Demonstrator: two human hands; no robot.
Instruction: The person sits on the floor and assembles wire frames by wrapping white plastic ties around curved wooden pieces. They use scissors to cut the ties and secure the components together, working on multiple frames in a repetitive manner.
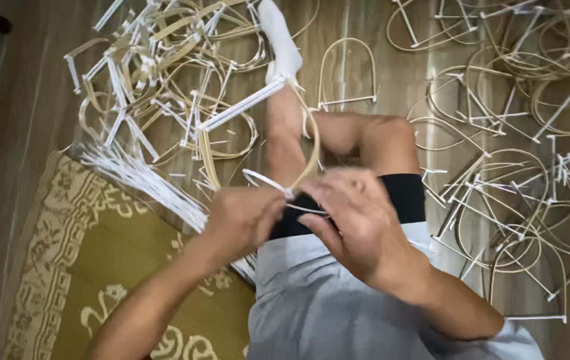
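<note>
Cane loop (311,157) pinched between both hands' grip.

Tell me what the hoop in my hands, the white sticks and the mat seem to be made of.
Hoop: probably split bamboo or rattan, a thin pale tan strip bent in an arch, matte. White sticks: possibly plastic or paper tubes, uniformly white and straight. Mat: looks woven, olive with a cream pattern.

Bare forearms, both hands (298,217) uncovered, no rings or watch visible. Light grey shorts (318,300) with a black hem band (405,193). White sock (278,40) on one foot.
</note>
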